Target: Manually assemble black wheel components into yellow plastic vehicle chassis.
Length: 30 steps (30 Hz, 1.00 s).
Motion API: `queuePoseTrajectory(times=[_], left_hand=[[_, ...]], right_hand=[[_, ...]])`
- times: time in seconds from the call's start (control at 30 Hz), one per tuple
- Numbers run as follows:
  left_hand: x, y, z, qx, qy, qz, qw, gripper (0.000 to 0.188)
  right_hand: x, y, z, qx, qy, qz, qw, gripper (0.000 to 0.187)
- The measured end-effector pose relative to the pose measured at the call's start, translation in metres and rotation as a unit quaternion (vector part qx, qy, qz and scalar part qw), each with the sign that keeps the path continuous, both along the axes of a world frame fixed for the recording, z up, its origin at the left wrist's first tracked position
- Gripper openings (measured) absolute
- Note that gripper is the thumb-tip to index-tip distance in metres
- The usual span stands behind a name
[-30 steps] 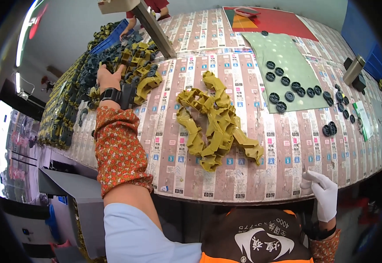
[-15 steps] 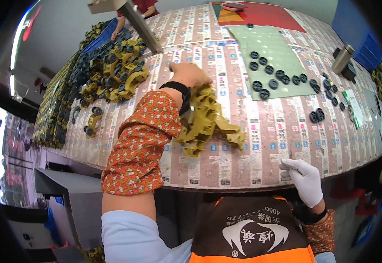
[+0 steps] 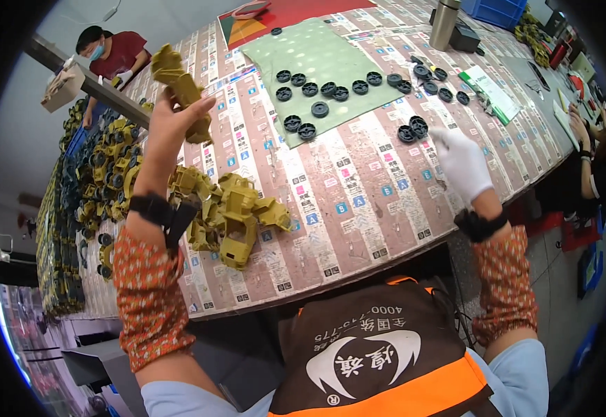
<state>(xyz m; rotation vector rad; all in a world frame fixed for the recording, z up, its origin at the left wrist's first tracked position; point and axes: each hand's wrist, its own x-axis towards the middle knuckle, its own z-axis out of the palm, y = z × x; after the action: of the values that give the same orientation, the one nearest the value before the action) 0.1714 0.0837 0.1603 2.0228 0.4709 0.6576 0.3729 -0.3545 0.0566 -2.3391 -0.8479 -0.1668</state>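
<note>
My bare left hand [image 3: 179, 119] is raised over the left part of the table, closed around an olive-yellow plastic toy vehicle body [image 3: 171, 69]. Below that forearm and to its right lies a small heap of similar vehicle bodies [image 3: 237, 208], without wheels. In a white glove, my right hand [image 3: 464, 163] reaches over the table with its fingers loosely stretched. Its fingertips are beside a small group of black toy wheels [image 3: 414, 130]; whether they touch is hard to tell. More black wheels [image 3: 327, 90] are spread on a pale green cloth [image 3: 285, 55].
Vehicle bodies with wheels [image 3: 112, 174] are piled at the left, beneath a slanting metal post [image 3: 112, 101]. A steel flask [image 3: 445, 24], a black box [image 3: 464, 38] and a green-white sheet [image 3: 490, 95] lie far right. One co-worker [image 3: 119, 55] is far left, another person's hands [image 3: 579, 128] right.
My left hand has lifted one vehicle body off the heap and up to the left. My right hand has moved forward from the table's front edge to the wheels. The view has turned right.
</note>
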Motion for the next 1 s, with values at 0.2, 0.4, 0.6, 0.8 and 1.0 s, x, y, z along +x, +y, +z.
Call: queuePoseTrajectory(times=[0.2,0.4,0.6,0.8,1.0], left_hand=[[-0.048,-0.107,0.005,-0.233,-0.037,-0.133,0.963,0.068],[-0.061,-0.19,-0.029,-0.522,-0.043,-0.166,0.835,0.067],[-0.061,-0.228,-0.071,-0.601,-0.013,-0.187,0.777,0.061],[-0.059,-0.252,-0.092,-0.513,0.04,-0.133,0.847,0.062],[-0.063,-0.261,-0.106,-0.631,-0.007,-0.135,0.764,0.057]], right_hand=[[0.056,0.023,-0.015,-0.075,-0.063,0.044,0.994,0.031],[0.056,0.028,-0.024,-0.145,-0.126,0.061,0.98,0.018],[0.001,-0.005,-0.029,-0.146,-0.105,0.124,0.976,0.017],[-0.029,-0.009,-0.009,-0.141,0.085,0.116,0.979,0.029],[-0.031,-0.008,-0.023,-0.131,0.005,0.17,0.977,0.039]])
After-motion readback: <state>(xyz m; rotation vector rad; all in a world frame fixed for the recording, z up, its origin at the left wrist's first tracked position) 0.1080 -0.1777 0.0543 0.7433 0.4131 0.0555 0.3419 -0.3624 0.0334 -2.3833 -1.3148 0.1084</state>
